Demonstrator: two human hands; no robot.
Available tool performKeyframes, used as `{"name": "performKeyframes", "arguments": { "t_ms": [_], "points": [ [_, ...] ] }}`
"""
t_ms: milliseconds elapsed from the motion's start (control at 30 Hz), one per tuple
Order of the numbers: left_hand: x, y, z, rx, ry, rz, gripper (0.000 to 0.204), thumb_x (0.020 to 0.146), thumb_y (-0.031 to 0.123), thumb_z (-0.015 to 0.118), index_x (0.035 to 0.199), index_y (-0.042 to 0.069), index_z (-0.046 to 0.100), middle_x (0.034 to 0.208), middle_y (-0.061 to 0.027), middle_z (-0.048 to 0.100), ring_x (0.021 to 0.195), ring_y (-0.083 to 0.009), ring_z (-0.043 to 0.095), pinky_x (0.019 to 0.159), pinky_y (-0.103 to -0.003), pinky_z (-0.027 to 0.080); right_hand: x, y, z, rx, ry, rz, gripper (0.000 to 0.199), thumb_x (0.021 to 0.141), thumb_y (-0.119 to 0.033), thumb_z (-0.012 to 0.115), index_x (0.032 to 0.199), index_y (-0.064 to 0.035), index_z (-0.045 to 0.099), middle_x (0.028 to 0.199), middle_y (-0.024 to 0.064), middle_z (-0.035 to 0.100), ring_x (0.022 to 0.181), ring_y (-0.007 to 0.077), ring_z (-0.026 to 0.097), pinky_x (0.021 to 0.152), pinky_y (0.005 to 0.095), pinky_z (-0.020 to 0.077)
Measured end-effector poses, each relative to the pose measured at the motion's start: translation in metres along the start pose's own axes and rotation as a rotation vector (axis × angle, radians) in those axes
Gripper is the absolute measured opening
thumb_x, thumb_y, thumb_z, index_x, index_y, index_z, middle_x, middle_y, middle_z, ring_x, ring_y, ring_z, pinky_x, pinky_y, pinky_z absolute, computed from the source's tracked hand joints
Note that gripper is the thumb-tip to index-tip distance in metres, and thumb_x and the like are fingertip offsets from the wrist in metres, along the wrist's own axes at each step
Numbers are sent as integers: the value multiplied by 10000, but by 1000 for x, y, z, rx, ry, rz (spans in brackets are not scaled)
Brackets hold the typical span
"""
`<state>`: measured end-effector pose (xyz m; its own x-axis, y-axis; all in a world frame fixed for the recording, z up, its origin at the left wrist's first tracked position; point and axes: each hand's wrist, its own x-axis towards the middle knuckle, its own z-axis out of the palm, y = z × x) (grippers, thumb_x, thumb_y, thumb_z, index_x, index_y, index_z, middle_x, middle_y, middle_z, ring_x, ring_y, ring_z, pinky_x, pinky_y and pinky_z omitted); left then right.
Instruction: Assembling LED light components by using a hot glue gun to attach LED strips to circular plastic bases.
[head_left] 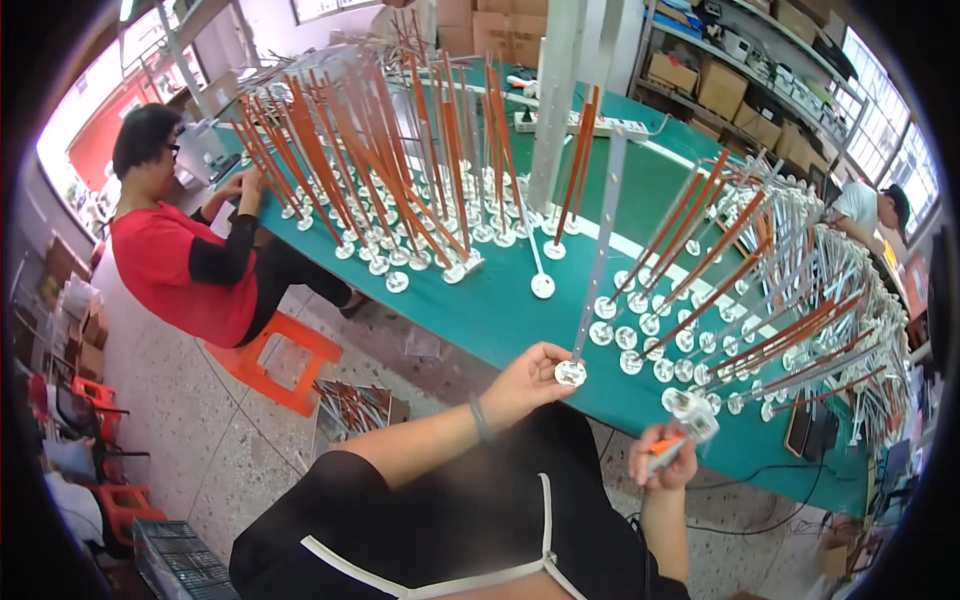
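My left hand [518,388] pinches a white round disc [571,374] at the table's near edge. From the disc a long, thin grey strip [601,245] with small spots along it rises upright. To the right, my right hand [662,462] is closed round a handheld tool [665,452] with an orange and grey grip. A whitish, partly clear piece [692,416] sits at the tool's upper end; blur hides its exact kind. The tool and the disc are apart. Another strip with a round white end [542,286] lies on the table beyond my left hand.
Many white discs with upright reddish-brown strips [375,190] crowd the green table [480,310], with more at right [740,330]. A metal post [556,120] rises behind. A person in red [190,265] sits at left on an orange stool [285,360]. Dark cable [770,525] hangs at right.
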<state>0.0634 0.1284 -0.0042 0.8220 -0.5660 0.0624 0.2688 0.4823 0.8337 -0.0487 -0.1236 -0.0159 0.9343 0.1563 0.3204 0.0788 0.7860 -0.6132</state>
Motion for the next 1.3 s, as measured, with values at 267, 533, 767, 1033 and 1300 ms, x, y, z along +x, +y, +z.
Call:
{"name": "performKeyframes", "arguments": {
  "t_ms": [267, 533, 767, 1033, 1300],
  "points": [
    [14, 2, -25, 1188, 85, 246, 420, 812, 131, 704, 1198, 133, 538, 1305, -14, 571, 1309, -218, 446, 1114, -545, 166, -25, -18, -19, -179, 242, -195, 350, 982, -433, 424, 1044, -89, 430, 938, 195, 603, 394, 205, 519, 415, 335, 452],
    [5, -1, -31, 1321, 131, 261, 423, 837, 156, 677, 1229, 168, 517, 1321, -10, 563, 1342, -205, 404, 1113, -603, 95, -29, -14, -26, -190, 153, -202, 348, 971, -427, 443, 1064, -92, 428, 938, 192, 589, 422, 221, 549, 432, 346, 476],
    [-5, 3, -46, 1434, 152, 255, 412, 825, 167, 682, 1201, 171, 512, 1353, -31, 523, 1388, -250, 316, 1113, -616, 92, -26, -19, -24, -233, 187, -272, 328, 974, -401, 468, 1043, -89, 396, 901, 139, 571, 363, 177, 482, 369, 300, 421],
    [4, 19, -52, 1413, 133, 283, 409, 727, 193, 762, 1082, 141, 564, 1351, -103, 439, 1394, -347, 252, 1120, -583, 147, -18, -21, -25, -257, 197, -282, 291, 991, -367, 445, 1049, -85, 399, 934, 139, 572, 394, 165, 504, 406, 300, 437],
    [15, 32, -44, 1457, 53, 302, 317, 660, 177, 795, 934, 130, 643, 1057, -64, 506, 1156, -268, 443, 1008, -469, 299, -20, -15, -24, -285, 241, -264, 300, 981, -367, 461, 1047, -80, 398, 930, 160, 569, 420, 183, 529, 439, 308, 457]
  ]
}}
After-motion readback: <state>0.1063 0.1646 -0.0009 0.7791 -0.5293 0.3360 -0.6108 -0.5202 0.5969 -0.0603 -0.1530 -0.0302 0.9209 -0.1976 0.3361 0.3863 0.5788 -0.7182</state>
